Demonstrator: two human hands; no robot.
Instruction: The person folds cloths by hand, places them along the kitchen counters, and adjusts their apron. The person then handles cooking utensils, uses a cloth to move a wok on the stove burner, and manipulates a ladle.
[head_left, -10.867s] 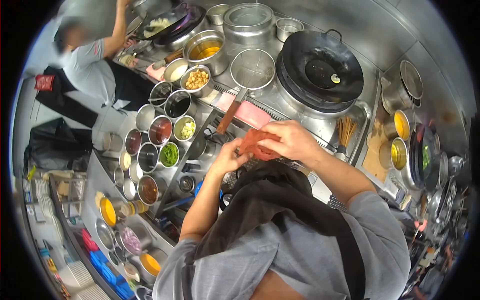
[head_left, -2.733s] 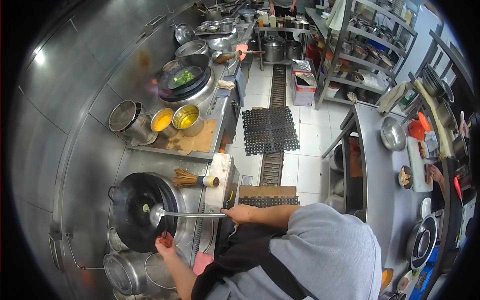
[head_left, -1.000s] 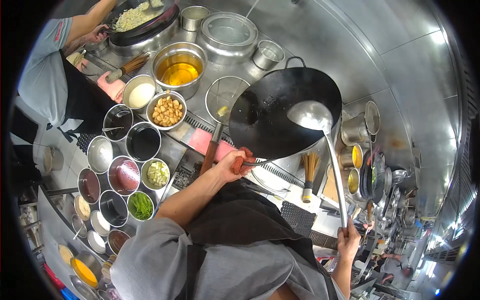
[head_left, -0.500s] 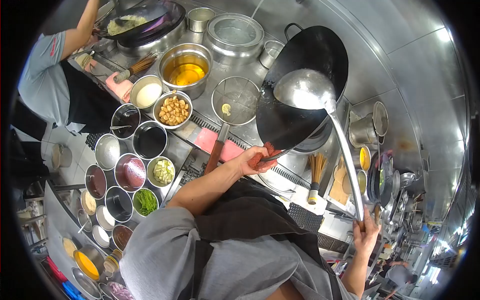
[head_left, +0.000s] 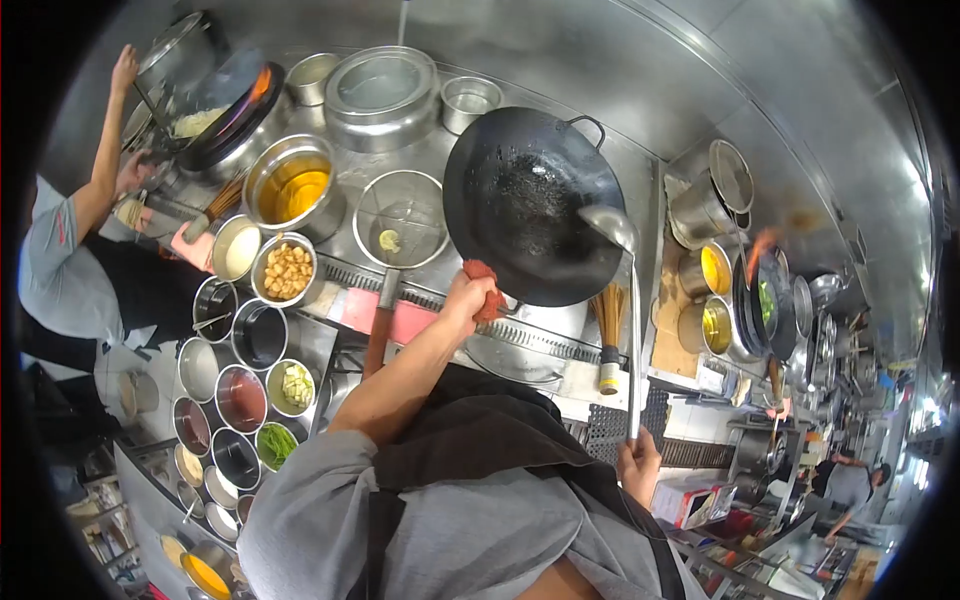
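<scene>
My left hand (head_left: 466,303) is closed around a red cloth (head_left: 484,288) at the near side of a black wok (head_left: 530,230); the wok's handle is hidden under the cloth. The wok's dark inside looks wet and shiny, and I make out no food in it. A long-handled metal ladle (head_left: 636,360) is gripped by my right hand (head_left: 640,468) near the end of its handle. The ladle's bowl is over the wok's right side; whether it touches the wok I cannot tell. Left of the wok, a wire strainer (head_left: 428,236) with a pale yellowish piece in it lies on the steel counter.
At left stand a pot of yellow oil (head_left: 262,172), a bowl of brown chunks (head_left: 285,272) and several sauce containers. A bamboo brush (head_left: 609,350) is right of the wok. Another person's arm (head_left: 98,170) works at a second wok at far left. More pots stand right.
The wok has come down from a steep tilt, so its inside now faces up. My right hand has moved down and left, with the ladle's bowl lower over the wok's right side.
</scene>
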